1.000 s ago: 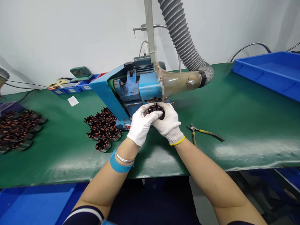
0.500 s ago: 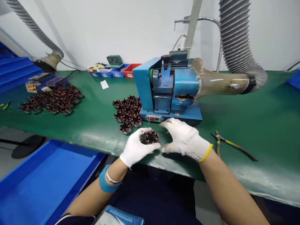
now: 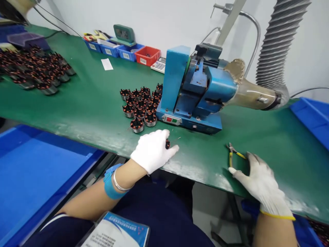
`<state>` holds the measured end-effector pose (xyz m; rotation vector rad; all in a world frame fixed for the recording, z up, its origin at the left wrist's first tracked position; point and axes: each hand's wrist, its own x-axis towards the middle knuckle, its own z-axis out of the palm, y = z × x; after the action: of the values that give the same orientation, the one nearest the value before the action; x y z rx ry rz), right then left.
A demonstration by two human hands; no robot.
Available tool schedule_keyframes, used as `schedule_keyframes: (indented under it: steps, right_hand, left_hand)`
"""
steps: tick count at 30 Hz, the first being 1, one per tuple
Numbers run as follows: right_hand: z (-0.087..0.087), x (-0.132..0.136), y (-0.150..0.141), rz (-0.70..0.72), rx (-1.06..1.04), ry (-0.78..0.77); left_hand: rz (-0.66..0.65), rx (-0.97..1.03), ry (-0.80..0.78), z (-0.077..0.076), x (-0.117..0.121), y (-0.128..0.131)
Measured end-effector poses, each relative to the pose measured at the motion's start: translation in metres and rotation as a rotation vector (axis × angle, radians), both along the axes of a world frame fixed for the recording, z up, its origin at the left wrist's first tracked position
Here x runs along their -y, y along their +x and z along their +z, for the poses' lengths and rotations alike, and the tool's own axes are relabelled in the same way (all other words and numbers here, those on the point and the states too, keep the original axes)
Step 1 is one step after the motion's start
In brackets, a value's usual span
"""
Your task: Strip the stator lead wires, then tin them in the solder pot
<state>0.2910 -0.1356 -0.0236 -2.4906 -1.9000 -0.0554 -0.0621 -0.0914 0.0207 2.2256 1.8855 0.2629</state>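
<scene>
My left hand [image 3: 151,151], in a white glove, is closed around a motor stator [image 3: 168,144] near the table's front edge. Most of that stator is hidden by the fingers; a dark and copper-coloured bit shows by the thumb. A thin wire end lies just right of it. At the right, my gloved right hand [image 3: 260,180] is at the spread handles of yellow-handled cutting pliers [image 3: 230,158] lying on the table. Its thumb is by one handle and its fingers reach over the other, with a gap between. Several stators [image 3: 139,113] with copper windings stand grouped beyond my left hand.
A blue belt machine [image 3: 192,89] with a red and a green button stands behind my hands, joined to a grey hose [image 3: 272,44]. More stators [image 3: 46,70] are heaped at the left. Small bins [image 3: 147,55] and a calculator [image 3: 159,64] line the wall. A blue tray [image 3: 46,171] is at lower left.
My right hand has left the stator's side and moved right to the pliers. My left hand keeps the stator and has turned over it. The view has swung and tilted.
</scene>
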Motion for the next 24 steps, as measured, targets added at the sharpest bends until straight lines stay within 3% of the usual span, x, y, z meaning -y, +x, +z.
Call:
schedule_keyframes:
  steps: [3, 6, 10, 14, 17, 20, 22, 24]
  right_hand:
    - [-0.004, 0.012, 0.002, 0.05, -0.024, -0.025]
    - [0.012, 0.017, -0.02, 0.043, 0.009, -0.127]
    - [0.03, 0.013, -0.056, 0.049, 0.135, -0.251]
    - [0.019, 0.0, -0.071, 0.03, 0.149, -0.086]
    - [0.004, -0.01, -0.073, 0.08, -0.084, 0.091]
    - [0.002, -0.01, -0.086, 0.045, -0.442, 0.162]
    - [0.009, -0.004, -0.103, 0.068, -0.832, 0.076]
    - [0.019, 0.003, -0.122, 0.115, -1.288, -0.155]
  left_hand:
    - [-0.11, -0.006, -0.019, -0.004, -0.011, 0.0]
    - [-0.202, 0.039, -0.047, -0.005, -0.016, -0.005]
    - [-0.189, 0.048, -0.073, -0.007, -0.018, -0.002]
    - [-0.155, 0.122, -0.032, -0.016, -0.018, 0.004]
    - [-0.176, 0.167, -0.006, -0.023, -0.02, 0.005]
    - [-0.197, 0.188, -0.011, -0.025, -0.02, 0.004]
    - [-0.213, 0.202, -0.016, -0.025, -0.021, 0.003]
    - [-0.228, 0.21, -0.012, -0.024, -0.021, 0.003]
